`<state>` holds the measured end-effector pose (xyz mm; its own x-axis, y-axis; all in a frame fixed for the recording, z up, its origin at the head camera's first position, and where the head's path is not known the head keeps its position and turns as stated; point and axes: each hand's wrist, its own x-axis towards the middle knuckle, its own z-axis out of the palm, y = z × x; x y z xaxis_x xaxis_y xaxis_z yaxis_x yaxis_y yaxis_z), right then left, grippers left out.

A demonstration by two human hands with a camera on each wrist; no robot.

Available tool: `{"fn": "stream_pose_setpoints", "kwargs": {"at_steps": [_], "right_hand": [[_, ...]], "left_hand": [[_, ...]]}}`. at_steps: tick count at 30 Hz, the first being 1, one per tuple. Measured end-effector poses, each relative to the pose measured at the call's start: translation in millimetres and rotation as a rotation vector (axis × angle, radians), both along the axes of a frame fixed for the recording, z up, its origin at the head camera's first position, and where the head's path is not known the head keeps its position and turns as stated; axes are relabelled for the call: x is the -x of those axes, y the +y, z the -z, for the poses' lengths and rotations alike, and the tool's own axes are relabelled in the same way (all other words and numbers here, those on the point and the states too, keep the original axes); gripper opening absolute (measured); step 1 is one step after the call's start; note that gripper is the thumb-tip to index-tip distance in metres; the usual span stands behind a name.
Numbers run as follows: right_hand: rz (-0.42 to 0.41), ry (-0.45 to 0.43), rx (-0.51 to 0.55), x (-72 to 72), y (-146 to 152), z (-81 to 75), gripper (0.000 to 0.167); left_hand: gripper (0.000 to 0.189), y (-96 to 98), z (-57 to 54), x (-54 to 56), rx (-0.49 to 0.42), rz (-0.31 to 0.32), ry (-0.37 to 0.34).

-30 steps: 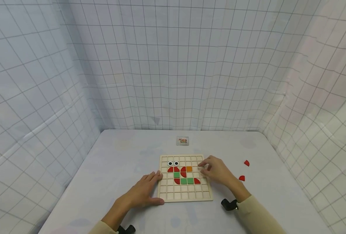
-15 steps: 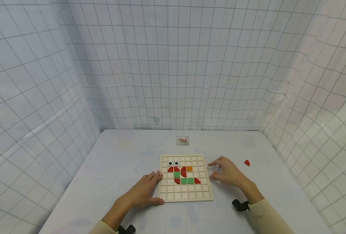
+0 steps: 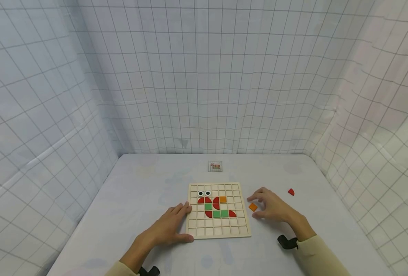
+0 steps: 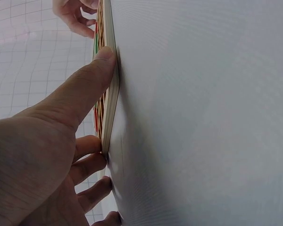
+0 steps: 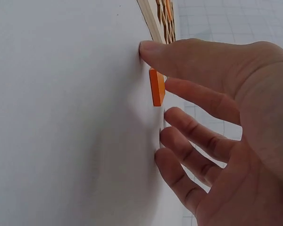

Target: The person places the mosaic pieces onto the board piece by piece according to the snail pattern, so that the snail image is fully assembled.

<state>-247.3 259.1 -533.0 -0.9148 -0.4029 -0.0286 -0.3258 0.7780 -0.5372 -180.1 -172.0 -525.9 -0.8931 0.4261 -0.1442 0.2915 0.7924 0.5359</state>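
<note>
A pale wooden grid board (image 3: 218, 232) lies flat on the table, with red quarter-round, green square and orange pieces and two eye pieces in its cells. My left hand (image 3: 168, 226) rests against its near left corner, the thumb (image 4: 87, 82) on the front edge and the fingers along the left side. Right of the board, an orange square tile (image 3: 253, 207) lies on the table between the parted thumb and index finger of my right hand (image 3: 272, 207). In the right wrist view the orange tile (image 5: 156, 88) shows between thumb and index finger; contact there I cannot tell.
One red quarter-round piece (image 3: 291, 192) lies on the white table (image 3: 148, 172) beyond my right hand. A small picture card (image 3: 215, 166) is behind the board. White gridded curtains (image 3: 204, 96) enclose the table at the back and both sides.
My right hand has moved from the board's right edge to the table beside it, where the orange tile has come into view. The nearer red piece is now out of sight. My left hand stays put.
</note>
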Motion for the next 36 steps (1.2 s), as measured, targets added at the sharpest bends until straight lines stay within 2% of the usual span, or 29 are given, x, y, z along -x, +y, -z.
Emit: {"fn": "stream_pose_setpoints", "kwargs": {"at_steps": [5, 11, 36], "right_hand": [[-0.056, -0.003, 0.052, 0.6, -0.7, -2.0, 0.032], [-0.092, 0.004, 0.089, 1.3, 0.3, -3.6, 0.026], [-0.139, 0.065, 0.103, 1.1, -2.5, -3.1, 0.022]], "left_hand": [[0.113, -0.3, 0.8, -0.1, 0.003, 0.001, 0.003], [0.112, -0.1, -0.1, -0.9, -0.007, 0.007, 0.011], [0.113, 0.1, 0.4, -1.4, -0.013, 0.002, 0.014]]}}
